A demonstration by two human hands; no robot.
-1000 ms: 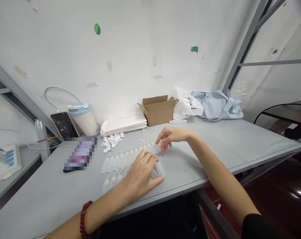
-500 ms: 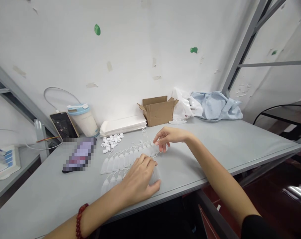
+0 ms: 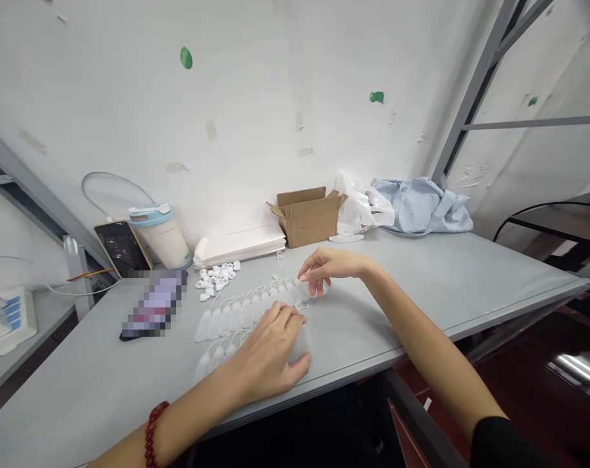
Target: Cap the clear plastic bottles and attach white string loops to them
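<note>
Two rows of small, translucent white tag-like pieces with thin white cords lie on the grey table; their exact kind is unclear. My left hand (image 3: pixel 270 351), palm down, rests over the right part of the front row (image 3: pixel 218 354). Its thumb stands apart from the fingers, with some pieces showing between them and others hidden beneath. At the right end of the back row (image 3: pixel 243 313), my right hand (image 3: pixel 324 268) has its fingers bent and thumb and forefinger closed at one of the white pieces. The other fingers hang down beside that row.
Loose small white parts (image 3: pixel 218 279) lie behind the rows, near a stack of white sheets (image 3: pixel 241 247). Along the wall stand a cardboard box (image 3: pixel 310 222), a white plastic bag (image 3: pixel 356 211) and blue cloth (image 3: pixel 416 205). A cup (image 3: pixel 163 237) and phone (image 3: pixel 123 249) are left.
The whole view has shifted slightly. Both hands stay at nearly the same spots on the two rows, with no clear change in their hold.
</note>
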